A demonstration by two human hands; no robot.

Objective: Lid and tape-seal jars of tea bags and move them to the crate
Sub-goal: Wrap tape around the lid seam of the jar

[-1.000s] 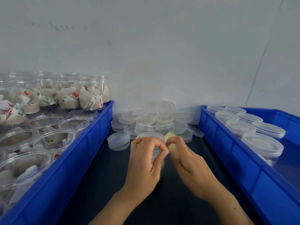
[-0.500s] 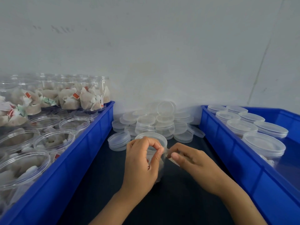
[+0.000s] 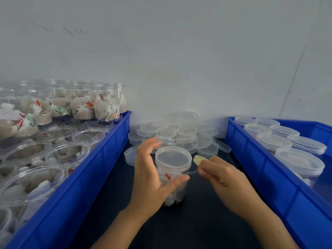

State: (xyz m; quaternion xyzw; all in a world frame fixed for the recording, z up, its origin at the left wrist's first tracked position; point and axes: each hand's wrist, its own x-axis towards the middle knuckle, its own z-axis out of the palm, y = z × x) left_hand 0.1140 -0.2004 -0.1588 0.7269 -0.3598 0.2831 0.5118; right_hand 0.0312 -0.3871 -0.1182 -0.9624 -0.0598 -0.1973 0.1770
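Steadying the lidded jar (image 3: pixel 173 175) at the middle of the dark tabletop (image 3: pixel 197 227), our left hand (image 3: pixel 152 178) cups it with loosely spread fingers and thumb on its wall, likely so it cannot turn. Our right hand (image 3: pixel 222 178), at the jar's three o'clock, pinches the tape strip (image 3: pixel 192 171) taut. Blue crates (image 3: pixel 93 178) flank us at nine and three, loose lids (image 3: pixel 181 133) at twelve against a pale wall (image 3: pixel 179 60).

No readable text

We see small red tags (image 3: pixel 167 176) on the tea bags, upper left and centre frame, but their print is too small to read.
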